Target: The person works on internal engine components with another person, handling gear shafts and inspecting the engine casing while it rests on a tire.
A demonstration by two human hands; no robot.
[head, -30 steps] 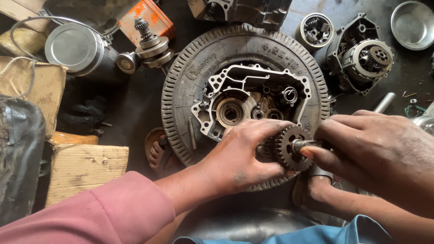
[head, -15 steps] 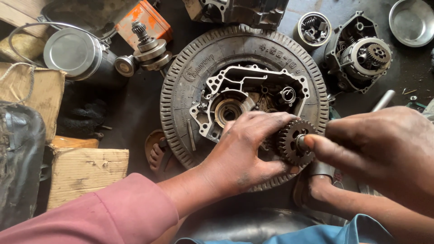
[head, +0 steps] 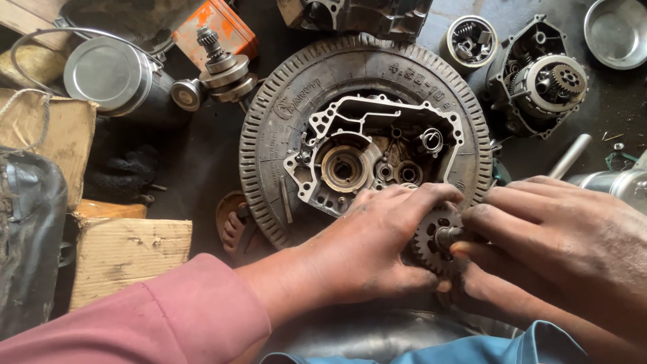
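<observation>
Both hands meet over the near right edge of a small tyre (head: 269,145) lying flat on the dark floor. An aluminium engine case half (head: 364,152) sits in the tyre's centre, open side up, bearing bores and small shafts showing inside.

Left hand (head: 377,249), pink sleeve, comes in from near left. Fingers curled together around the left side of a toothed gear (head: 431,237), thumb below it. The gear sits on a short shaft (head: 450,236), held at the case's near right rim.

Right hand (head: 559,249) comes in from the right. Thumb and forefinger pinch the shaft end just right of the gear; other fingers folded beneath. The fingertips of the two hands nearly touch around the gear.

Surroundings: crankshaft (head: 219,67) far left of the tyre, beside a round metal can (head: 108,74). Orange box (head: 216,27) behind it. Cardboard boxes (head: 121,249) at left. Second engine cover with a clutch gear (head: 542,77) far right. Steel bowl (head: 617,30) in the far right corner. Sandal (head: 232,226) at the tyre's near left edge.
</observation>
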